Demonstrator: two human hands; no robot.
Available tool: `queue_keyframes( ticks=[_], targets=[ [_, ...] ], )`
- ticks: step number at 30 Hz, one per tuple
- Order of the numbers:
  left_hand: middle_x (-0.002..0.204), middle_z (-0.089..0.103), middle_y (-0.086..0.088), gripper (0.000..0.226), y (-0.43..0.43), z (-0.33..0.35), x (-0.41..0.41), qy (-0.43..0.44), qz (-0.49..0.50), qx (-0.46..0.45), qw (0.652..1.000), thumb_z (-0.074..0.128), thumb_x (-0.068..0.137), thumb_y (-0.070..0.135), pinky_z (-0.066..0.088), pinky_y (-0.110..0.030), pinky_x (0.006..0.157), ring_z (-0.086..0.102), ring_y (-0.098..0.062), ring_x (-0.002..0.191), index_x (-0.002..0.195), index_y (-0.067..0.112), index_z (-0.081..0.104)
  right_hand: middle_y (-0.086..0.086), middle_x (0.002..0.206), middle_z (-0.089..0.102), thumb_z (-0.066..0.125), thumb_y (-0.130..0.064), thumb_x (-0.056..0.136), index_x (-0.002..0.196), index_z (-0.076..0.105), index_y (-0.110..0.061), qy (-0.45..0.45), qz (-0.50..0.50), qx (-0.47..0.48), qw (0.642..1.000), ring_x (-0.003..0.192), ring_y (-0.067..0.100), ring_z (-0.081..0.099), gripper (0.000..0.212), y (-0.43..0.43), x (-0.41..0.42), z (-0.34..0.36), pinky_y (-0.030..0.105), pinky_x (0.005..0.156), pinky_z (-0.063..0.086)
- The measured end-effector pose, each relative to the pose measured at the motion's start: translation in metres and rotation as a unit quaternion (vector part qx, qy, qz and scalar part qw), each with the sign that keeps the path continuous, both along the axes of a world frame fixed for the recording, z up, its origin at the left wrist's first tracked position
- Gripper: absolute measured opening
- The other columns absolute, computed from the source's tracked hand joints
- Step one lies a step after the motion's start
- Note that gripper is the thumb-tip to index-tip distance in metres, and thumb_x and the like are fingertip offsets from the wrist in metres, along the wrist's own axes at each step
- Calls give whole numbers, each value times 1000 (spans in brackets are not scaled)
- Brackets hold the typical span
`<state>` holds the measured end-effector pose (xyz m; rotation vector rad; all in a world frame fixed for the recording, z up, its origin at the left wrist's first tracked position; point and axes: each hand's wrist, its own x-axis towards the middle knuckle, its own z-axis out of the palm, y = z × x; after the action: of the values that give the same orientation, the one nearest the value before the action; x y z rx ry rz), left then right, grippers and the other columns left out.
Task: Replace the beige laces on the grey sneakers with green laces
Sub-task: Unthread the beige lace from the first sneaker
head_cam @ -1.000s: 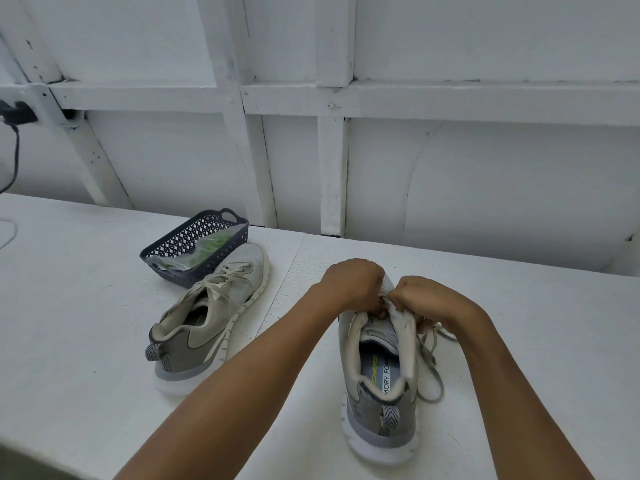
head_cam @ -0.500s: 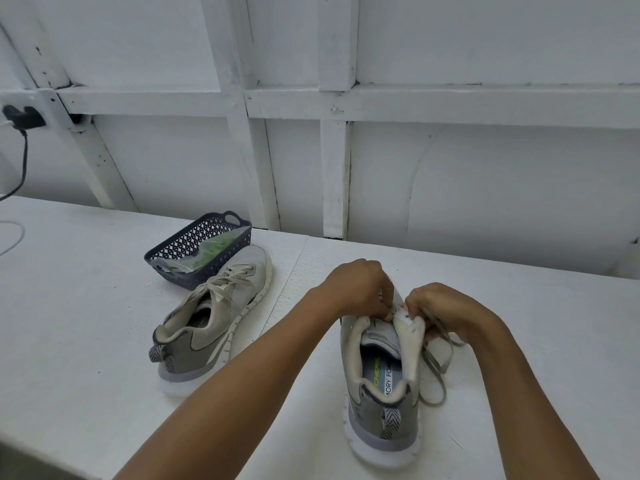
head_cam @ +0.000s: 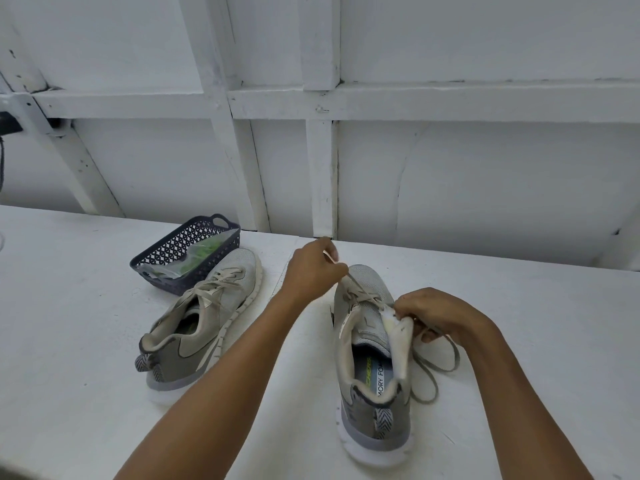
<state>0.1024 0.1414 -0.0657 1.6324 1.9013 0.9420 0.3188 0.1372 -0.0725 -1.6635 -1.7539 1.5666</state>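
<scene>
Left grip (head_cam: 311,271) is moving up and away from the near shoe (head_cam: 375,407), pinching its beige lace (head_cam: 356,284) | right grip (head_cam: 438,315) is holding the shoe's side on the table | old lace is coming out | green laces (head_cam: 206,249) are waiting in the basket (head_cam: 162,259)

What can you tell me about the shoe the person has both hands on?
The grey sneaker stands upright on the white table, heel toward the camera. It looks like mesh fabric with a pale padded collar, thick white sole, zigzag-striped heel tab and printed insole. Its beige lace is loosened: the left hand pinches a strand above the toe end, the right hand grips the padded edge beside the opening, and loose loops lie on the table to its right.
</scene>
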Motion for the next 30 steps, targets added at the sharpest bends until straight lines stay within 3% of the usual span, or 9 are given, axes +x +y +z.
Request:
queue_keyframes(
  ticks=[3,8,11,14,19,21,24,27,30],
  targets=[
    [85,70,7,30,-4,12,-3,4,-93,-38,995,67,82,12,45,-21,60,64,-10,74,107,27,60,1,60,50,60,-15,82,67,55,-14,-23,11,17,1000,49,12,49,16,1,-5,0,23,52,38],
    [110,66,8,18,-4,25,14,167,-210,-59,961,67,83,25,48,-29,83,60,-11,101,99,29,74,3,64,51,61,-17,83,63,60,-17,-54,21,39,998,54,15,50,19,0,-9,3,24,56,37],
    [101,70,5,19,0,16,29,313,-233,-103,915,72,80,37,40,-33,78,58,-19,98,96,27,76,1,61,50,62,-19,82,57,60,-21,-59,16,41,997,51,15,50,25,-2,-10,4,23,54,36],
    [90,69,1,18,4,12,37,339,-230,-130,903,73,79,33,36,-29,68,59,-22,90,92,21,76,2,63,52,62,-20,83,58,62,-21,-64,11,43,997,51,15,52,25,-5,-9,5,23,56,37],
    [84,55,5,17,2,19,45,377,-265,-123,879,67,84,30,34,-37,80,47,-22,97,97,20,73,3,66,55,63,-20,83,57,63,-21,-67,-1,47,997,56,17,56,26,-8,-7,8,25,60,38],
    [94,68,0,16,-1,26,41,277,-294,-132,905,67,83,26,47,-38,80,56,-23,96,93,17,76,3,68,59,64,-22,83,62,66,-20,-71,-4,45,996,57,17,59,21,-9,-6,9,25,60,39],
    [100,74,-10,21,-11,45,30,-60,-269,-104,956,54,87,16,53,-35,91,67,-24,97,76,8,70,3,77,63,64,-26,85,83,73,-13,-80,-2,36,996,60,16,62,15,-10,-5,12,26,62,40],
    [69,64,-13,16,-11,60,19,-360,-249,-107,893,44,86,10,57,-43,80,61,-29,63,73,7,52,2,75,60,63,-25,87,90,73,-10,-78,-2,36,996,59,14,61,18,-11,-6,13,27,63,39],
    [61,44,-5,12,-7,66,15,-337,-201,-107,914,43,89,10,36,-26,48,28,-17,50,77,10,46,2,74,57,62,-25,88,80,70,-15,-82,3,41,996,59,11,59,15,-12,-7,14,26,63,39]
  ],
)
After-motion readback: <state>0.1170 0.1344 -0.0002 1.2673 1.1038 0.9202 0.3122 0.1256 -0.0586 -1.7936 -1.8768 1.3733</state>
